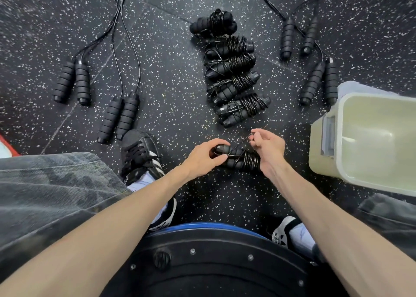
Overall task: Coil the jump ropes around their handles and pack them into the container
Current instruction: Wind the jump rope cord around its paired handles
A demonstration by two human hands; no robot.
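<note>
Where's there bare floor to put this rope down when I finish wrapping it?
Bare floor lies between the hands' rope and the last coiled rope in the row, and between that row and the bin. A wider bare strip runs between the row and the uncoiled handles on the left. Farther left and at top right, cords and handles crowd the floor. The bin looks empty.

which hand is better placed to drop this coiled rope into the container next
Right. The right hand pinches the cord beside the open container; the left hand grips the jump rope handles on the far side.
</note>
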